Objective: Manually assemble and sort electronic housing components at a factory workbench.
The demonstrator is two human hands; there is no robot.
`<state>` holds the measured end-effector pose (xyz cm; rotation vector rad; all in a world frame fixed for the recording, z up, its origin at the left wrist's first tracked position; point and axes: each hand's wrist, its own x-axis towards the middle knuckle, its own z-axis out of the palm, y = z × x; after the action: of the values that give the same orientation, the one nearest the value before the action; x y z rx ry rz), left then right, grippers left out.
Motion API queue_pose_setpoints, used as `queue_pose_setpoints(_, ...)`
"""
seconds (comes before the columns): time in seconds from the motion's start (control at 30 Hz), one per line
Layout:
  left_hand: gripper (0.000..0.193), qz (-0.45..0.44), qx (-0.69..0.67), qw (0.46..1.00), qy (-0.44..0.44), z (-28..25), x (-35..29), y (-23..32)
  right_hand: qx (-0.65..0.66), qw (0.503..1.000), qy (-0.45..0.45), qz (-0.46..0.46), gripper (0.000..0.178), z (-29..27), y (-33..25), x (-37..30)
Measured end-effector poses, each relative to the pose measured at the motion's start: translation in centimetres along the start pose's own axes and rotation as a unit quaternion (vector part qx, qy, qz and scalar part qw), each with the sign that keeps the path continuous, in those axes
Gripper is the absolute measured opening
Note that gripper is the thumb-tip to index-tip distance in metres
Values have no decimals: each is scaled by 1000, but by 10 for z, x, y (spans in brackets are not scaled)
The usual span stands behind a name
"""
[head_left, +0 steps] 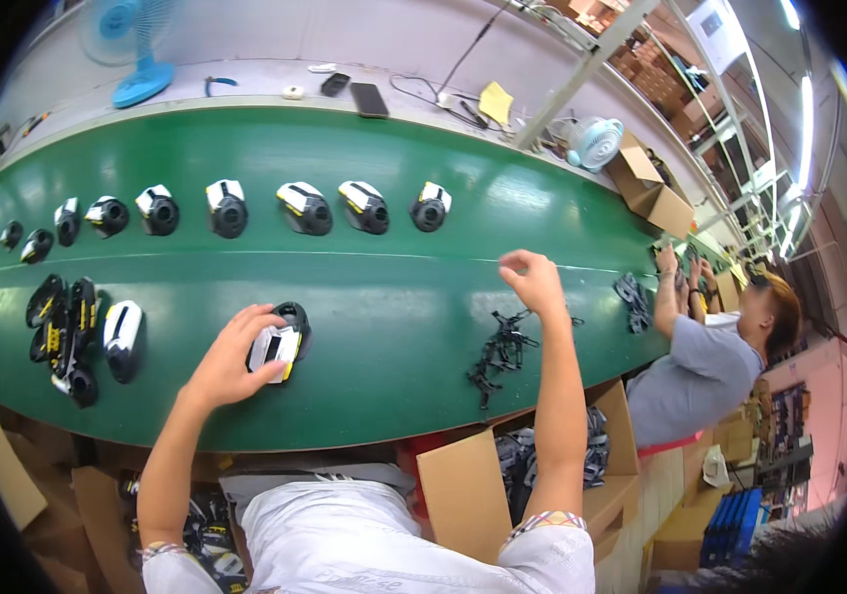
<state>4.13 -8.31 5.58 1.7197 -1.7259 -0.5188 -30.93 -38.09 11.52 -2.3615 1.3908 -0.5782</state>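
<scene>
My left hand (pixel 233 358) is closed around a white, black and yellow plastic housing (pixel 290 342), which rests on the green workbench (pixel 364 287) in front of me. Its black rounded end points away from me. Farther right, my right hand (pixel 534 279) is raised over the bench with its fingers curled together; whatever may be between the fingertips is too small to make out. Just below that hand and left of the forearm lies a loose heap of thin black plastic parts (pixel 504 348).
A row of similar housings (pixel 306 208) runs along the bench's far side. At left lie a white-topped housing (pixel 122 337) and a black-and-yellow pile (pixel 67 332). An open carton (pixel 463 495) of dark parts stands at the near edge. A co-worker (pixel 710 366) works at right.
</scene>
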Motion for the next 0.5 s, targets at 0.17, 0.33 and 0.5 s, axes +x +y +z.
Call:
queue_pose_setpoints(0.17,88,-77,130,986,63,31,-4,27,-264,942,-119,170,27,-33,24,-42)
queue_pose_setpoints(0.33,73,-8,180,979,95,46,-12,21,-314,929,-108,165,56,5,30,-49)
queue_pose_setpoints(0.5,65,-8,65,987,148,37,-5,19,-295,950,-79,64,35,24,23,-32)
